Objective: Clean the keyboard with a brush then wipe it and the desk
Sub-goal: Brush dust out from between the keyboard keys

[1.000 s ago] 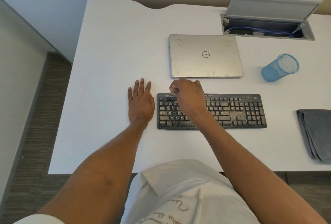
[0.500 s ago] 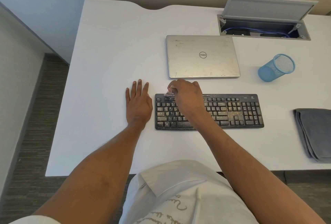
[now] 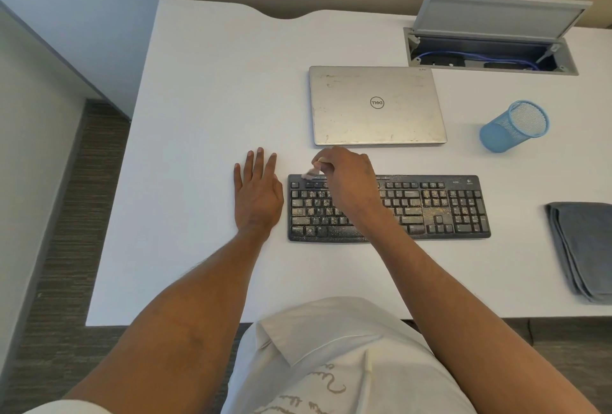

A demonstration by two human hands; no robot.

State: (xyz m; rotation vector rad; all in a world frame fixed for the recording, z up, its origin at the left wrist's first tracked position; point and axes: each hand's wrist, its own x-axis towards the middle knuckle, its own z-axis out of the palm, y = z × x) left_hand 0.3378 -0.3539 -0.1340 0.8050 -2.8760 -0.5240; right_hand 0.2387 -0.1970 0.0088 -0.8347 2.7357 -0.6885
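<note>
Laptop (image 3: 377, 105) was closed, silver lid scuffed, logo facing up. Blue mesh cup (image 3: 513, 127) sat to its right, well apart. Cable hatch (image 3: 567, 59) lay behind both, grey lid propped open; blue cables (image 3: 430, 54) ran inside. Grey striped carpet (image 3: 82, 198) showed at left.

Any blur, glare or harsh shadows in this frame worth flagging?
Head view: lighting soft and even, no glare on the desk or laptop lid; only the brush tip in the right hand is motion-blurred; keyboard grit reads sharp.
</note>
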